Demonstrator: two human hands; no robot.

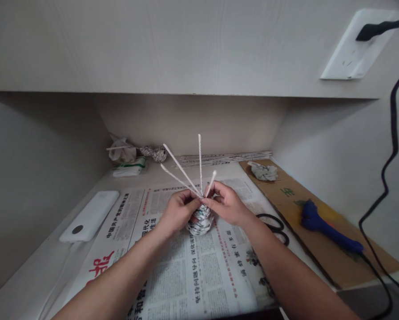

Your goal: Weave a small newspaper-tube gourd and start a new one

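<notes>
A small round piece woven from rolled newspaper strips (199,223) is held just over the spread newspaper (199,266). Several white paper sticks (200,160) fan upward and outward from its top. My left hand (181,207) pinches the left side of the weave near the base of the sticks. On the other side, my right hand (226,204) grips the top edge, its thumb close to the left thumb and its fingers by the short right stick. The fingertips partly hide the spot where the sticks meet the weave.
At left lies a white power bank (90,216) with a cable. Black-handled scissors (274,224) are partly behind my right forearm. A blue glue gun (329,229) and crumpled paper (263,171) rest on cardboard (346,269). Paper rolls (226,158) line the back wall, beside a woven piece (157,154).
</notes>
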